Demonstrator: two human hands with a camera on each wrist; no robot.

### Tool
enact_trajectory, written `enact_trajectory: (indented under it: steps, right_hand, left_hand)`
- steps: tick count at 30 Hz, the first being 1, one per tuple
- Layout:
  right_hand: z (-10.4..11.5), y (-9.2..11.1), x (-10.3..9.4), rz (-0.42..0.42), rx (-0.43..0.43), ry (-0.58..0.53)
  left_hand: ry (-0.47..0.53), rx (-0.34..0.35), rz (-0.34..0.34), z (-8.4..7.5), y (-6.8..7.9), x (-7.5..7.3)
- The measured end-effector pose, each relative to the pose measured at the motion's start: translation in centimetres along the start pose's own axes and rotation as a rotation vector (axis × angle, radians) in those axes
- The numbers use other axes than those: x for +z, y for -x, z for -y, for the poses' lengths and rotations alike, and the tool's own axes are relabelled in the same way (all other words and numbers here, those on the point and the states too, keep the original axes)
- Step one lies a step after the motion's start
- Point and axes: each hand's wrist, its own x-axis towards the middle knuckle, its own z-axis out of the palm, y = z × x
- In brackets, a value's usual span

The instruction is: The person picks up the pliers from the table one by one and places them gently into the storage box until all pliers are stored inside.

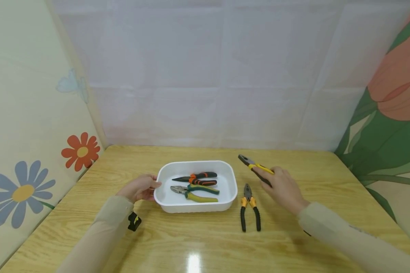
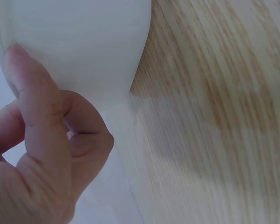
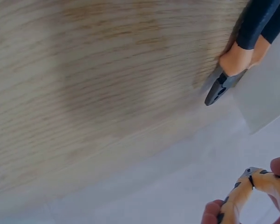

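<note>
A white rectangular tray sits mid-table and holds two pliers: one with orange-and-black handles and one with green-and-yellow handles. My left hand holds the tray's left rim; the left wrist view shows my thumb against the white tray wall. My right hand grips yellow-and-black pliers lifted above the table, jaws pointing up-left; their yellow handle shows between my fingers. Another pair of orange-and-black pliers lies flat right of the tray, also seen as pliers.
The wooden table is walled by a white back panel, a flower-printed left panel and a tulip-printed right panel. A small black device is strapped at my left wrist.
</note>
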Motion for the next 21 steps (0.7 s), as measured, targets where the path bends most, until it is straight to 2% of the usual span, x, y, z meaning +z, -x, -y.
enact_trajectory:
  steps: [9,21]
  right_hand:
    - [1.3,-0.2,-0.6,-0.005,-0.05,-0.001]
    - [2.8,-0.9,-0.9,-0.019,-0.152,0.06]
  left_hand:
    - [-0.001,-0.014,-0.015,0.2,-0.3,0.0]
    - [0.009,-0.006,0.007,0.0,-0.3,0.0]
